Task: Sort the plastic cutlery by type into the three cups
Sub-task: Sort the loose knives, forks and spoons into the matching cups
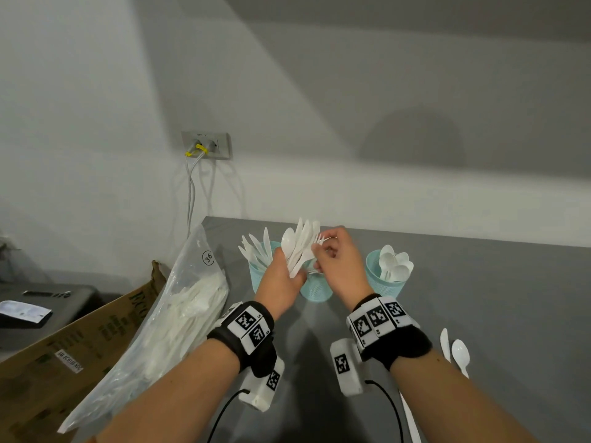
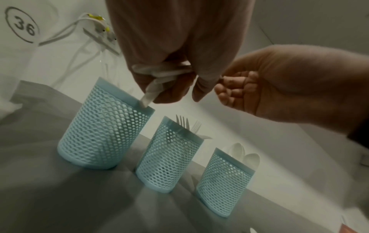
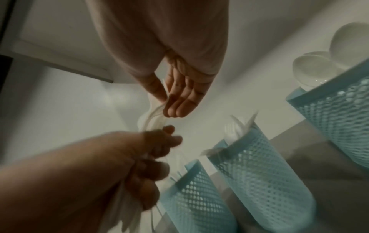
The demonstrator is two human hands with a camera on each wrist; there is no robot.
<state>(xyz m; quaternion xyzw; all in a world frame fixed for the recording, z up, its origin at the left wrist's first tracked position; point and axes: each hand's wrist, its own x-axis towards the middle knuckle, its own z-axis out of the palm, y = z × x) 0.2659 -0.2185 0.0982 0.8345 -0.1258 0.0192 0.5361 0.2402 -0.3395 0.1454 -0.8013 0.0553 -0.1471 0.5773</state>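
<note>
My left hand (image 1: 292, 273) grips a fanned bundle of white plastic cutlery (image 1: 299, 246) by the handles, above the cups. My right hand (image 1: 321, 251) pinches a white fork (image 1: 320, 239) at the bundle's right side; in the right wrist view its thumb and fingers (image 3: 175, 108) close on that piece. Three teal mesh cups stand in a row below: the left cup (image 1: 259, 276) holds knives, the middle cup (image 1: 316, 289) holds forks (image 2: 184, 122), and the right cup (image 1: 385, 279) holds spoons (image 1: 395, 263). The middle cup is partly hidden behind both hands.
A clear plastic bag of cutlery (image 1: 179, 314) marked 36 leans on a cardboard box (image 1: 80, 346) at the left. A loose knife (image 1: 444, 343) and spoon (image 1: 460, 353) lie on the grey table (image 1: 511, 314) near my right forearm. Cables hang from a wall socket (image 1: 206, 145).
</note>
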